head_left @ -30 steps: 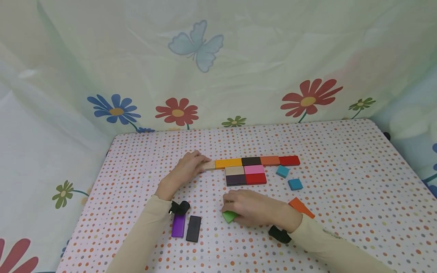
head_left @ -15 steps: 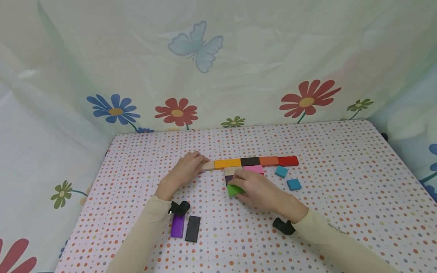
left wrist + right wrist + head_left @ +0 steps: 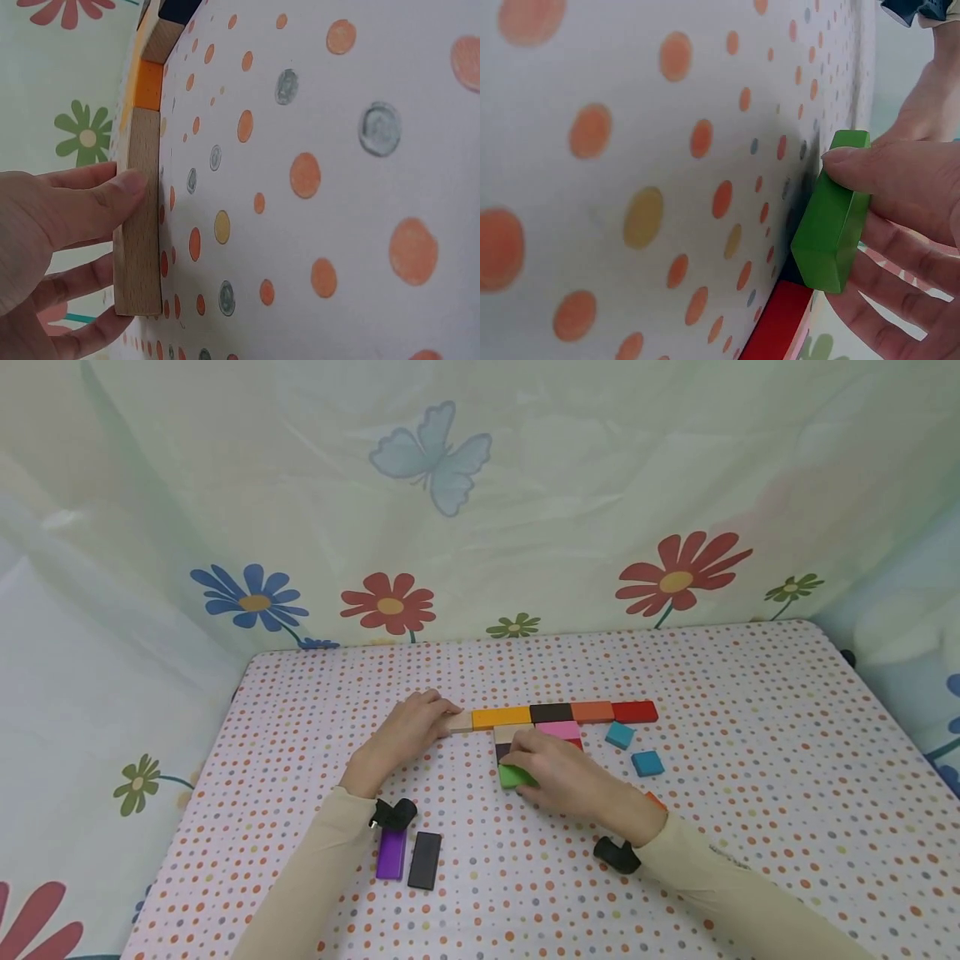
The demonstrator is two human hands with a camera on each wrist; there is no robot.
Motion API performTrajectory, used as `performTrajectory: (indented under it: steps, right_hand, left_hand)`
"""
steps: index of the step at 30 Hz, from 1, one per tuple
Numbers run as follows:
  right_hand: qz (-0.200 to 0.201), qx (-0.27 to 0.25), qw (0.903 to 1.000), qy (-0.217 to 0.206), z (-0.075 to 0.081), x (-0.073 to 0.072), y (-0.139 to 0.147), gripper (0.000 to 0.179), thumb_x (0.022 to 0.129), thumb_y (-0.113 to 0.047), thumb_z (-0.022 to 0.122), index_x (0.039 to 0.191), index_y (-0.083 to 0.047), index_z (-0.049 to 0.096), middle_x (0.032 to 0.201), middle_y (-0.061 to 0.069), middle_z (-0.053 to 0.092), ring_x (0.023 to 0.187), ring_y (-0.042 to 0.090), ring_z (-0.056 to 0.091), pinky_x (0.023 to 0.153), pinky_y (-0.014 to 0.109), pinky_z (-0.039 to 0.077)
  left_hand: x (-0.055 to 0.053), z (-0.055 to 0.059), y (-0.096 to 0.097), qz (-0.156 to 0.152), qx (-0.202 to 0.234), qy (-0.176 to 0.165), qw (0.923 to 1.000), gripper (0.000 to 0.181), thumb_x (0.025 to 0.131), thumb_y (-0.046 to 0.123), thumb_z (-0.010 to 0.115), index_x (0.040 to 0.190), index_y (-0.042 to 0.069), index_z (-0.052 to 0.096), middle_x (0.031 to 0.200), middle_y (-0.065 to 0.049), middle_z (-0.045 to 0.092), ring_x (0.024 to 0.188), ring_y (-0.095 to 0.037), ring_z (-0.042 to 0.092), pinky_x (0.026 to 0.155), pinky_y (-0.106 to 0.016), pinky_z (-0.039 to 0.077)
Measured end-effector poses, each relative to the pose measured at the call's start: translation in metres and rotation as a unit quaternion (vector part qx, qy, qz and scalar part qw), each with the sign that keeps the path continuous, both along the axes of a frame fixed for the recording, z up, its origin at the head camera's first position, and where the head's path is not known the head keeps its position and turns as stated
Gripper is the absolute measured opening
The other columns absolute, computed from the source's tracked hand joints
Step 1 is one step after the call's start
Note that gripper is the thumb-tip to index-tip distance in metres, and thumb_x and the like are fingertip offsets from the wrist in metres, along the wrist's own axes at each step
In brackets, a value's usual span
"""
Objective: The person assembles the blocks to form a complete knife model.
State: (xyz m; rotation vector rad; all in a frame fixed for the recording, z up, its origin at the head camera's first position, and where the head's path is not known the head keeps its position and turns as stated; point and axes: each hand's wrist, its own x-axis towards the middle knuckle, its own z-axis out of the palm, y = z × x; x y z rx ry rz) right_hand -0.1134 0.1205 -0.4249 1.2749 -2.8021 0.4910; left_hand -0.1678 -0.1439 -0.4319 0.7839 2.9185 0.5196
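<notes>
My left hand (image 3: 408, 731) pinches a plain wooden block (image 3: 141, 225) at the left end of a row of coloured blocks, thumb on the near side and fingers behind. Right of it come a yellow-orange block (image 3: 501, 717), a black block (image 3: 551, 712), an orange-brown block (image 3: 592, 712) and a red block (image 3: 634, 712). Between thumb and fingers my right hand (image 3: 566, 781) holds a green block (image 3: 829, 229), close against the near side of a dark block (image 3: 502, 753). Beyond lie a beige block (image 3: 512, 733) and a pink block (image 3: 558, 728); the hand partly covers this cluster.
Two blue blocks (image 3: 647, 763) lie right of the cluster. An orange block (image 3: 656, 800) shows partly behind the right wrist. Nearer, by the left forearm, are a purple block (image 3: 391, 854) and a black block (image 3: 424, 861). A curtain (image 3: 300, 485) hangs behind the dotted table (image 3: 750, 735).
My right hand has carried the green block away from me to the near edge of the cluster, where it has lowered slightly. The left hand has stayed on the wooden block.
</notes>
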Motion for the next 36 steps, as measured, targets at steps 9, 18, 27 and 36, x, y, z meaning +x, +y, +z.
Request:
performTrajectory:
  steps: [9, 18, 27, 36]
  right_hand:
    - [0.001, 0.024, 0.9997, 0.010, -0.0015, 0.0002, -0.0041, 0.036, 0.081, -0.011, 0.092, 0.112, 0.000, 0.078, 0.101, 0.007, 0.063, 0.090, 0.018, 0.056, 0.081, 0.029, 0.056]
    - [0.007, 0.018, 0.9995, 0.024, -0.0029, 0.0020, -0.0053, 0.032, 0.082, -0.012, 0.091, 0.110, -0.002, 0.078, 0.101, 0.007, 0.063, 0.089, 0.018, 0.056, 0.081, 0.030, 0.057]
    - [0.010, 0.015, 0.9995, 0.026, -0.0053, 0.0038, -0.0057, 0.029, 0.083, -0.007, 0.089, 0.109, 0.001, 0.078, 0.101, 0.007, 0.063, 0.089, 0.018, 0.056, 0.079, 0.028, 0.056]
    - [-0.002, 0.025, 0.9995, 0.020, -0.0050, 0.0062, -0.0055, 0.032, 0.082, -0.007, 0.090, 0.111, 0.001, 0.078, 0.105, 0.009, 0.064, 0.091, 0.019, 0.057, 0.081, 0.029, 0.057]
  left_hand:
    - [-0.0013, 0.0004, 0.0002, 0.010, 0.000, -0.019, 0.9998, 0.035, 0.100, 0.012, 0.073, 0.134, 0.009, 0.070, 0.126, -0.011, 0.066, 0.115, -0.031, 0.059, 0.097, -0.057, 0.051]
    - [-0.0023, 0.0001, 0.0002, 0.010, 0.002, -0.014, 0.9999, 0.035, 0.099, 0.012, 0.074, 0.134, 0.010, 0.070, 0.127, -0.012, 0.065, 0.114, -0.032, 0.060, 0.092, -0.055, 0.052]
    - [-0.0013, -0.0004, -0.0001, 0.013, 0.004, -0.013, 0.9998, 0.036, 0.099, 0.011, 0.073, 0.135, 0.010, 0.070, 0.126, -0.011, 0.066, 0.114, -0.032, 0.060, 0.091, -0.055, 0.052]
    - [0.0000, 0.0003, 0.0001, 0.013, 0.001, -0.012, 0.9998, 0.035, 0.100, 0.012, 0.073, 0.135, 0.009, 0.070, 0.126, -0.012, 0.065, 0.113, -0.032, 0.060, 0.091, -0.055, 0.052]
